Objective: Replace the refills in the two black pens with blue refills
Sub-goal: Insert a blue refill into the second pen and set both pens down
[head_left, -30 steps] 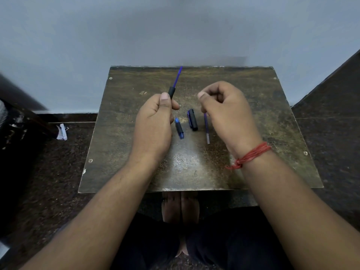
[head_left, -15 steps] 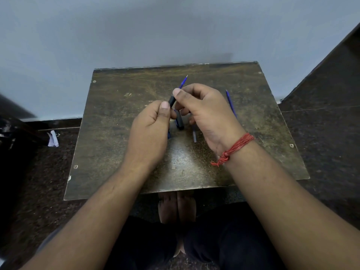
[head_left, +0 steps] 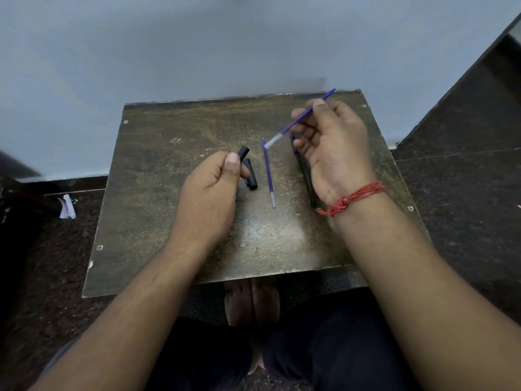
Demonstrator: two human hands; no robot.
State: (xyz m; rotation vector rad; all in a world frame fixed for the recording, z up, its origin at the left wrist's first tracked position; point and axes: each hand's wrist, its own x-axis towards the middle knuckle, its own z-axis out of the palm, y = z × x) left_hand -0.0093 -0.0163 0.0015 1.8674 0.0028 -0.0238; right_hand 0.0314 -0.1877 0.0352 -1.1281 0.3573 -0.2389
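Blue refill (head_left: 303,118) pinched by right hand (head_left: 334,148), left hand (head_left: 210,193) gripping black barrel (head_left: 243,152), spare refill (head_left: 268,173) between, cap (head_left: 251,174) on board (head_left: 158,193)

The table (head_left: 174,221) at frame centre is seen as worn, scratched board with a dull sheen and small metal screws at its edges. The barrel (head_left: 244,151) held in the left hand (head_left: 210,193) and the cap (head_left: 251,174) beside it look like matt black plastic. Both refills (head_left: 269,172) are of translucent blue plastic, clear towards one end. A red thread band (head_left: 351,198) is worn at the right wrist. The wall is smooth and matt; the floor is dark and speckled.
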